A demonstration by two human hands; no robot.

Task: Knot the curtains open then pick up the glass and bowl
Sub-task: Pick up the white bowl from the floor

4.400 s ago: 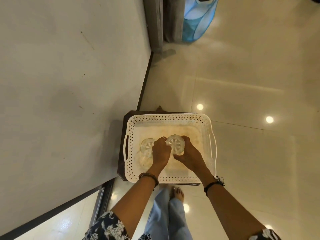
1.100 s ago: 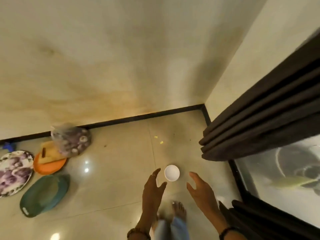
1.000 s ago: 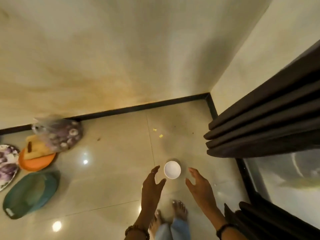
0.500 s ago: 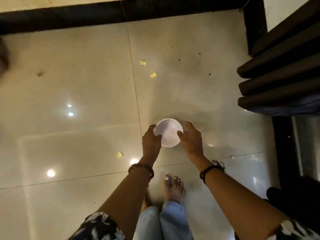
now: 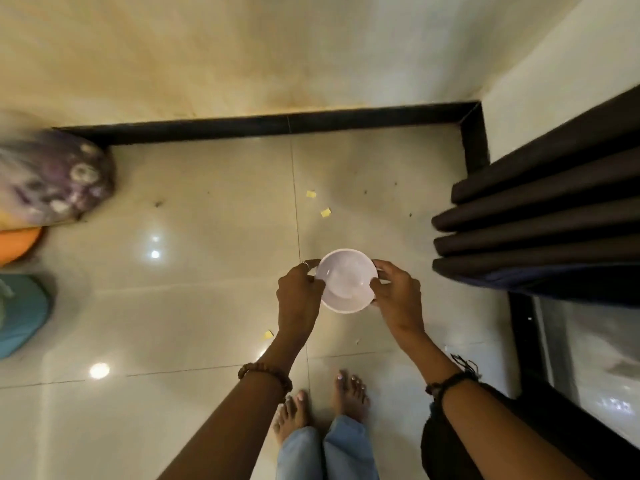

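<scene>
- At the left edge, a blurred purple patterned bundle [image 5: 52, 178], an orange thing [image 5: 17, 244] and a teal thing [image 5: 22, 317] are all cut off by the frame; what they are is hard to say, perhaps plates or cloth.
- The dark curtain [image 5: 540, 220] hangs in heavy folds on the right, its top out of view; below it a dark-framed glass pane [image 5: 595, 358] shows only smeared reflections.
- The fingers of both hands pass behind the bowl's sides, so only thumbs and knuckles show clearly.
- The floor [image 5: 207, 306] is glossy beige tile with bright light spots, a black skirting [image 5: 277, 124] at the foot of the cream wall [image 5: 242, 46], and small yellow scraps [image 5: 325, 212] scattered about.
- Two bare feet [image 5: 349, 396] and light blue trouser hems stand near the bottom.
- The white bowl [image 5: 346, 280] is held above the floor, upright and empty, between the hands.
- The left hand [image 5: 298, 296] grips its left rim, thumb over the edge.
- The right hand [image 5: 398, 292] grips its right rim likewise.
</scene>
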